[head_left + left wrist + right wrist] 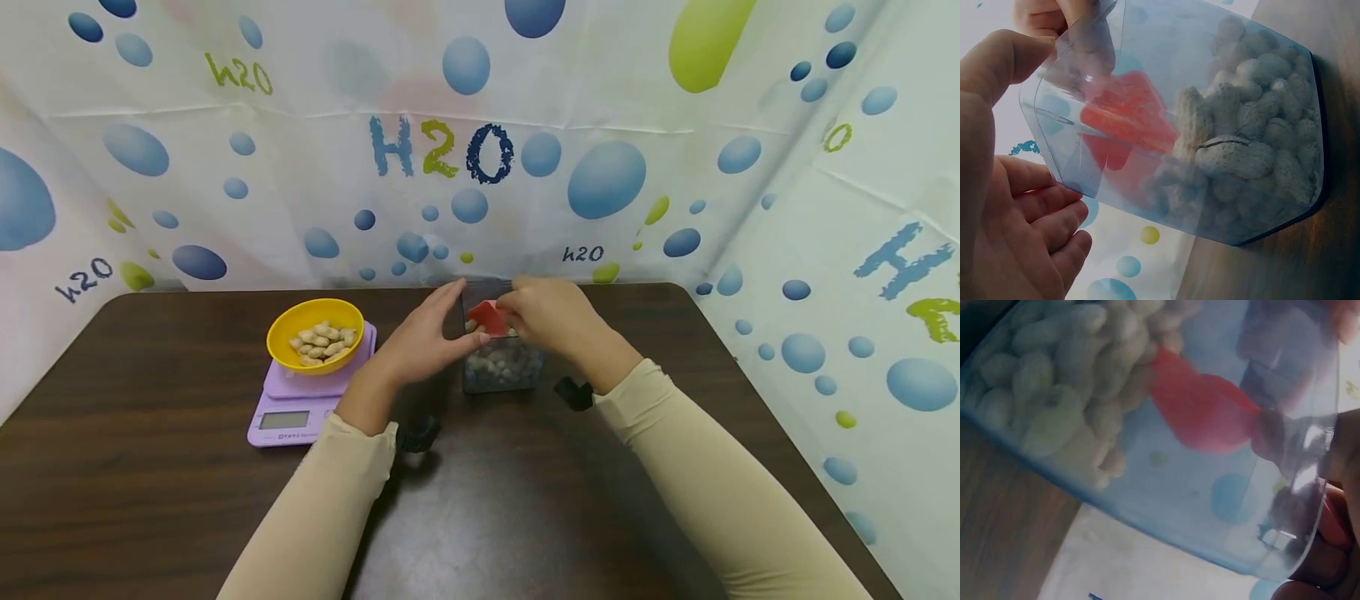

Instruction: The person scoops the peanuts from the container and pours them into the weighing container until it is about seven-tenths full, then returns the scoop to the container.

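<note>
A clear plastic container (501, 385) stands on the table, its lower part filled with peanuts in their shells (1254, 119). My left hand (420, 343) holds its rim at the left side, the thumb across the front edge and the fingers along the side. From above, my right hand (557, 321) reaches into the opening and grips a red scoop (489, 317). The scoop's tip touches the peanuts in the left wrist view. Its handle is mostly hidden by the right hand.
Left of the container, a yellow bowl (279, 343) with several peanuts sits on a purple kitchen scale (330, 406). The scale's display (284, 419) shows no readable figure. A patterned curtain (322, 183) rises behind the dark wooden table (135, 492).
</note>
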A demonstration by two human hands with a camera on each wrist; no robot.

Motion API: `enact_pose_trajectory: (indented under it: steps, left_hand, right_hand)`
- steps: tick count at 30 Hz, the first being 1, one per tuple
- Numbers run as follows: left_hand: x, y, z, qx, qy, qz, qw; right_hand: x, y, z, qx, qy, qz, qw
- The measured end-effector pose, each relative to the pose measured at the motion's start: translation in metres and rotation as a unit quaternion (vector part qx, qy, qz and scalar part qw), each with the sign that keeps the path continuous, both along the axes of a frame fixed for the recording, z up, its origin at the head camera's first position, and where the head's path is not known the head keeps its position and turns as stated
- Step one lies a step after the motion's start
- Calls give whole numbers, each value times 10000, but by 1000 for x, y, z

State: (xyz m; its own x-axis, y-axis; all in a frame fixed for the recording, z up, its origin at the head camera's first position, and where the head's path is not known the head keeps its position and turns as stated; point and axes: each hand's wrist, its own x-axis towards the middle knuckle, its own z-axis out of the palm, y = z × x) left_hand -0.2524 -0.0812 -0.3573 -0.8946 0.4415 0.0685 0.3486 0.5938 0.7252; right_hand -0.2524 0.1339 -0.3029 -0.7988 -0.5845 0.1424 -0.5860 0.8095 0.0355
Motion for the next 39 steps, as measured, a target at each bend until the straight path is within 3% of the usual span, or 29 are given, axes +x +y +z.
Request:
enact_pose_trajectory:
  steps: [4, 8, 16, 24, 30, 39]
  left_hand:
    - [0, 1, 2, -1, -8, -2, 10000]
    - [1, 1, 1, -12, -39, 50, 10000]
    - [1, 0, 2, -105, -107, 78, 9999]
    - [3, 0, 2, -146, -120, 88, 9998]
    - [4, -1, 0, -109, -165, 127, 9997]
    - [2, 1, 2, -45, -118, 83, 9999]
  right_hand:
    - [-1, -3, 2, 78, -133, -115, 9998]
    - [-5, -2, 4, 1, -529, -164, 9985]
    - [-10, 9, 5, -754, -1344, -223, 9878]
    - [-12, 3, -3, -555, -1236, -347, 9902]
    - [-15, 15, 0, -1185, -1781, -119, 9768]
    - [-16, 26, 3, -1722, -2039, -103, 9637]
